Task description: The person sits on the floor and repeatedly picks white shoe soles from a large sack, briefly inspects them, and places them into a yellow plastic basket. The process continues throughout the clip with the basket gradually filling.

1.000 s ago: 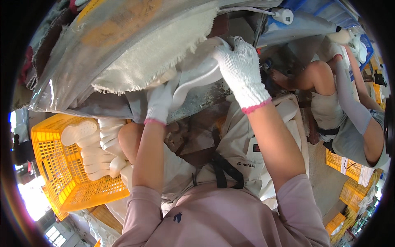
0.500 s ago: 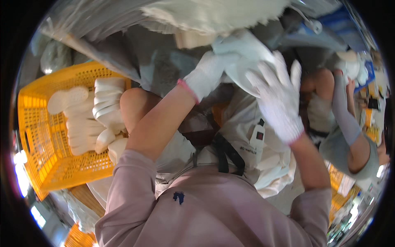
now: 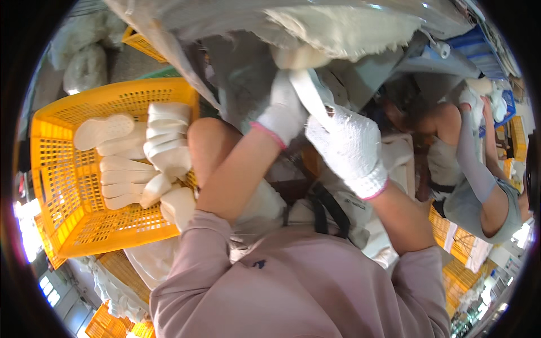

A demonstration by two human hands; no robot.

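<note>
A white shoe sole is held up in front of me, turned so that mostly its narrow edge shows. My left hand, in a white knit glove with a pink cuff, is closed on its far left part; the fingertips are partly hidden. On its near end my right hand, gloved alike, is closed with the fingers curled. Just beyond the sole's far end is a pale, rounded, roller-like piece, beneath a fringed white cloth. I cannot tell whether the sole touches it.
To my left stands a yellow plastic basket with several white shoe soles in it. Grey plastic sheeting hangs across the far side. Another person sits at the right, near more yellow baskets.
My right hand, earlier spread with fingers apart over the sole, has closed on its near end. The sole has turned from its broad face to its edge. The whole view has shifted.
</note>
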